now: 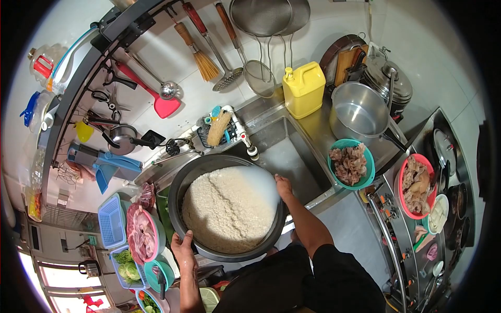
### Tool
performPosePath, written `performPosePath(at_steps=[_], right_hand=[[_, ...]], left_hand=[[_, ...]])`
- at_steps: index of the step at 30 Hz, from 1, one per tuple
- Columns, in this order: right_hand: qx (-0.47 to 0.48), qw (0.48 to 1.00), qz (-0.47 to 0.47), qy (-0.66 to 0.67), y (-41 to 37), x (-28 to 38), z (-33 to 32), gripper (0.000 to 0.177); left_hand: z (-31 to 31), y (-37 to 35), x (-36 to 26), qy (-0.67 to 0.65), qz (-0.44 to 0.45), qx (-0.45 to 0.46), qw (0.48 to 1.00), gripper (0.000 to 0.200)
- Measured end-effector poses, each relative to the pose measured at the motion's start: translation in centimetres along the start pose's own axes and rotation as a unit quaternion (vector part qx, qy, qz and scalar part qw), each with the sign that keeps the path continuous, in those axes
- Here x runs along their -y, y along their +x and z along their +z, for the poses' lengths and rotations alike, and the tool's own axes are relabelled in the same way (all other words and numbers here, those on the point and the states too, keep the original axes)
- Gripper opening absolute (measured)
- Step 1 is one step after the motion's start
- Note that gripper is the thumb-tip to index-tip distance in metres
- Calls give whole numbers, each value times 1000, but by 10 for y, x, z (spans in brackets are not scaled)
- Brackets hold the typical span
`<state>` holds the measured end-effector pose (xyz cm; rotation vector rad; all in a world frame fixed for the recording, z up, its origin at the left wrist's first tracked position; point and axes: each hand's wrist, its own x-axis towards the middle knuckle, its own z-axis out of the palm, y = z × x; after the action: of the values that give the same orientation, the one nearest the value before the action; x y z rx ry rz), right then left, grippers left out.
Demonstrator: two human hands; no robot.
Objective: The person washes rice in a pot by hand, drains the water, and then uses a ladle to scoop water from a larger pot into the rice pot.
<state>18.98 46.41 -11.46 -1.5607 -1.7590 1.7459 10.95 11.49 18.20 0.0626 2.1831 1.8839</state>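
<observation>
A large dark basin (177, 208) holds wet white rice (229, 208), with cloudy water pooled at its upper right side. The basin is at the near edge of the metal sink (292, 156), partly over it, and looks tilted to the right. My left hand (183, 253) grips the basin's lower left rim, its fingertips at the edge. On the right rim, my right hand (283, 187) is closed on the edge beside the water. Each hand's underside is hidden.
Behind the sink are a faucet (252, 151) and a yellow jug (303, 89). Right of it stand a steel pot (359, 109), a green basket of meat (350, 163) and a red basin of meat (417, 185). At left are raw meat (142, 235) and a blue basket (111, 221).
</observation>
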Motion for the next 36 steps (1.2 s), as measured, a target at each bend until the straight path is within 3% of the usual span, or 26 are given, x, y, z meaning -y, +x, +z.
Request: performPosePath(at_steps=[15,24,36], right_hand=[[-30,997,55,53,13,-17,5,51],[-17,998,64,18,11,-14,3,51],[-22,1000,8,-10,15,-21,6,57]], left_hand=[[0,1,-1,2,-6,6,1000,14],[2,0,-3,9,-5,11,1000,15],[1,1,-2,5,-3,18,1000,15]])
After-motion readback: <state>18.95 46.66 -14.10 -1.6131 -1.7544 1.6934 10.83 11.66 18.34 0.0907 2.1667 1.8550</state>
